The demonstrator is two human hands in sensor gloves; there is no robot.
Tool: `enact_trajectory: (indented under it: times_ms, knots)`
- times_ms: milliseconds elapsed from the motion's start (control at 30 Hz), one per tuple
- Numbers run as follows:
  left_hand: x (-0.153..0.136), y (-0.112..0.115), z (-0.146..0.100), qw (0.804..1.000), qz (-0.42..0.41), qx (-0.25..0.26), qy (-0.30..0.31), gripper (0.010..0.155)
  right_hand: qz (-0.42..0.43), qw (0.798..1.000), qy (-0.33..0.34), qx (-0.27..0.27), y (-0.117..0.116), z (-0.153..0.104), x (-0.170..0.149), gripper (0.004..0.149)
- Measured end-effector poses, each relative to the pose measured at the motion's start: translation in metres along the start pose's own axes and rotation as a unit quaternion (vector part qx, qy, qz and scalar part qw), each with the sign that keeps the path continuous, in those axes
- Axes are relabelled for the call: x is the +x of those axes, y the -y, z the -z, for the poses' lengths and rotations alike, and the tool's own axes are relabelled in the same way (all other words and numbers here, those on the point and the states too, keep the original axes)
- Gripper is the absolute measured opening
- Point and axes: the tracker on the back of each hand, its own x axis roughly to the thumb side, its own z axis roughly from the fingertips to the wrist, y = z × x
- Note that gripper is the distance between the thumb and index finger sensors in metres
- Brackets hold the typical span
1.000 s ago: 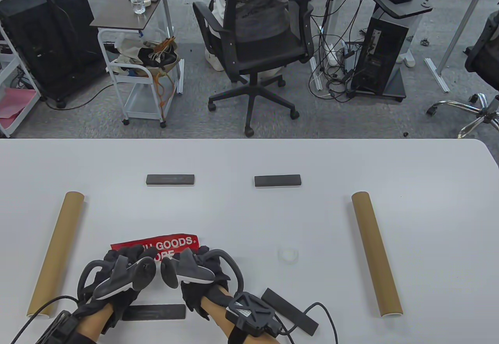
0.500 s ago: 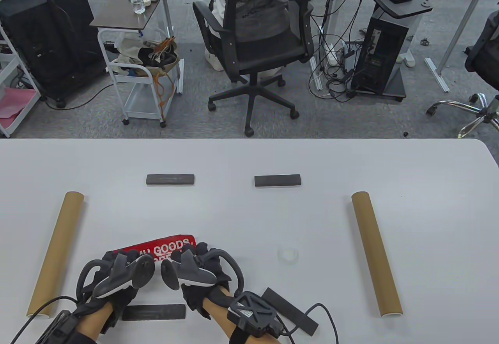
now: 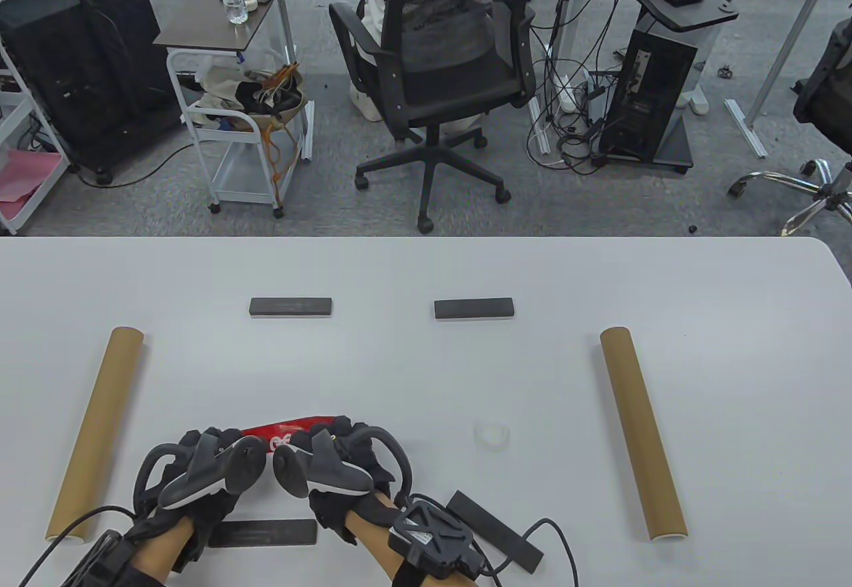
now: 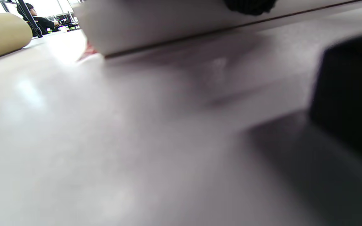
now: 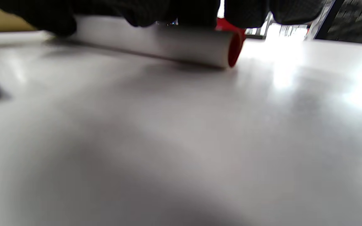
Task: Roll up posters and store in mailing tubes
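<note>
A red poster (image 3: 286, 426) lies near the table's front edge, nearly all rolled into a roll with a white outside and red inside (image 5: 174, 45). My left hand (image 3: 200, 444) and right hand (image 3: 346, 437) rest side by side on top of the roll, fingers over it. In the left wrist view the roll (image 4: 156, 28) shows as a pale cylinder with a fingertip (image 4: 250, 4) on it. Two brown mailing tubes lie on the table: one at the left (image 3: 96, 430), one at the right (image 3: 640, 430).
Four dark flat weights lie on the table: two at the back (image 3: 291, 307) (image 3: 474, 308), one under my left wrist (image 3: 266, 532), one by my right wrist (image 3: 496, 530). A small white cap (image 3: 492, 434) lies right of the roll. An office chair (image 3: 439, 74) stands beyond the table.
Both hands have rolled the poster further: the flat red part with white lettering shrank to a thin red strip in front of my fingers.
</note>
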Motion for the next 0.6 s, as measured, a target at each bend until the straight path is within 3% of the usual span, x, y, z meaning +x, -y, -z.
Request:
enact_trajectory:
  times_ms: [67,133,300,367,433,600]
  knots:
    - [-0.001,0.001,0.000,1.000,0.016,-0.005,-0.011,0.070,-0.018,0.998,-0.022,0.064,-0.007,0.001,-0.001,0.063]
    - [-0.001,0.000,0.001,1.000,0.026,0.011,-0.011,0.058,-0.025,0.998,-0.020,0.050,-0.005,0.000,-0.002,0.063]
    - [0.000,-0.002,0.002,1.000,0.011,0.012,-0.011,0.052,0.007,0.996,0.001,-0.086,0.005,-0.009,-0.004,0.058]
    - [-0.001,0.000,0.001,1.000,0.016,0.007,-0.012,0.059,0.011,0.998,0.015,-0.057,0.003,-0.006,-0.002,0.053]
    - [-0.002,0.002,0.002,1.000,0.022,0.002,-0.017,0.074,-0.023,1.000,-0.006,-0.001,-0.002,-0.003,0.000,0.059]
    - [-0.001,-0.001,0.002,1.000,0.012,0.019,-0.015,0.053,-0.025,1.000,-0.001,0.012,-0.007,0.001,-0.007,0.063]
